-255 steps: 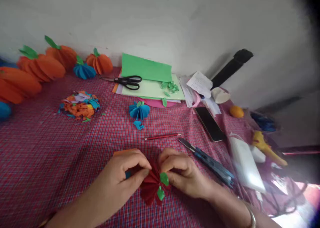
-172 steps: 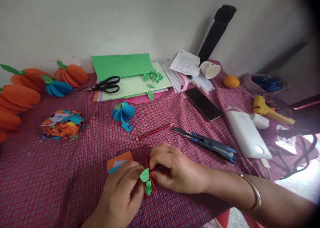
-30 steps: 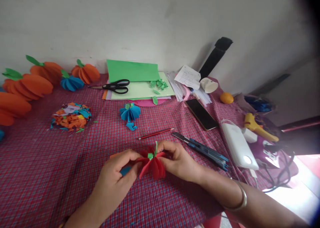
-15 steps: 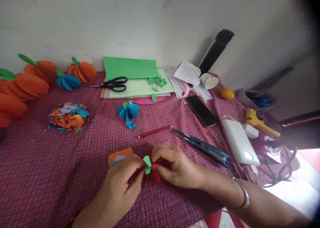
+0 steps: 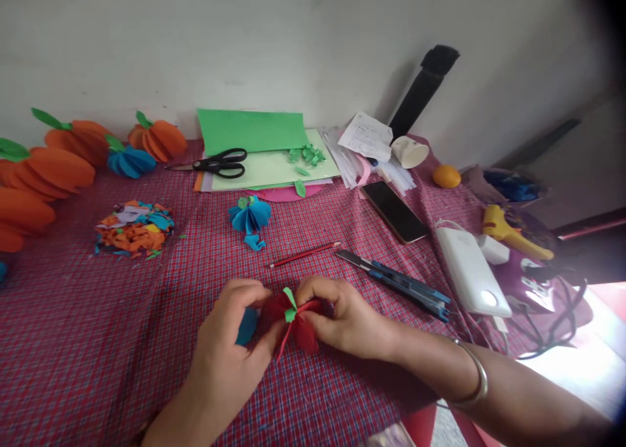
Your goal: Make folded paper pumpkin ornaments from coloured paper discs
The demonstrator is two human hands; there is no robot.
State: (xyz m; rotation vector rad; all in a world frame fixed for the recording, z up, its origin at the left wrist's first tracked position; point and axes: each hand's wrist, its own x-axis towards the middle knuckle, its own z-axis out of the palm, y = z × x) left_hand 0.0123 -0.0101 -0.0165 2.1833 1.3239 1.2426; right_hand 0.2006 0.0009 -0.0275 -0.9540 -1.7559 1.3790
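Both my hands pinch a small red folded-paper pumpkin with a green leaf on top, held just above the red checked tablecloth. My left hand grips its left side, fingers curled; a blue paper piece shows under that hand. My right hand holds the right side with thumb and fingers closed. A metal bangle sits on my right wrist.
A red pencil and a blue utility knife lie just beyond my hands. Further back are a blue paper pumpkin, a scrap pile, scissors, green paper sheets, a phone, a power bank, a glue gun and orange paper pumpkins.
My hands have turned and spread the red paper pumpkin, with the green leaf shifting from the side to the top. Both hands stay on it in the same spot.
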